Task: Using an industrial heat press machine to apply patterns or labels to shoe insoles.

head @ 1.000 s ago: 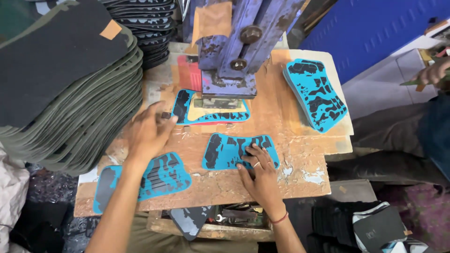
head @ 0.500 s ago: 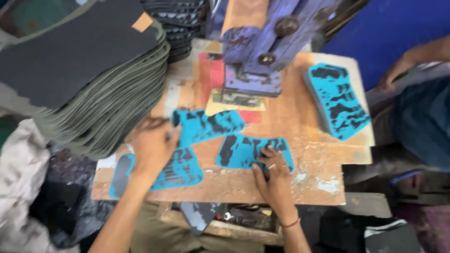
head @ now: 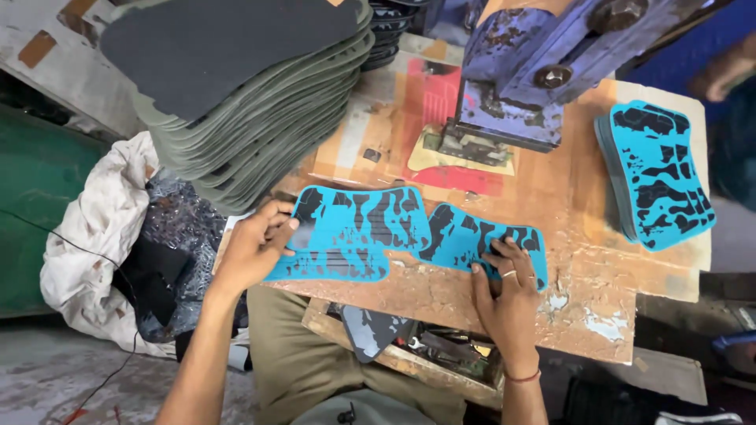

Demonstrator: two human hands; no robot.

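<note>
My left hand (head: pixel 256 248) grips the left edge of a turquoise sheet with black camouflage print (head: pixel 358 224), which lies over another like it (head: pixel 331 265) at the front left of the wooden bench (head: pixel 606 307). My right hand (head: pixel 508 287) presses flat, fingers spread, on a second turquoise printed piece (head: pixel 465 236) lying just right of the first. Behind both sits the blue-purple press machine (head: pixel 535 63) over a yellow and red pad (head: pixel 465 161).
A tall stack of dark grey foam sheets (head: pixel 244 86) stands at the back left. A pile of turquoise printed pieces (head: pixel 657 173) lies at the right. White cloth (head: pixel 102 236) bunches on the floor left. Another person's arm (head: pixel 728 75) shows at the far right.
My left hand has pulled a turquoise sheet from under the press toward the front left, over the piece lying there. My right hand stays on its piece. The camera moved closer.
</note>
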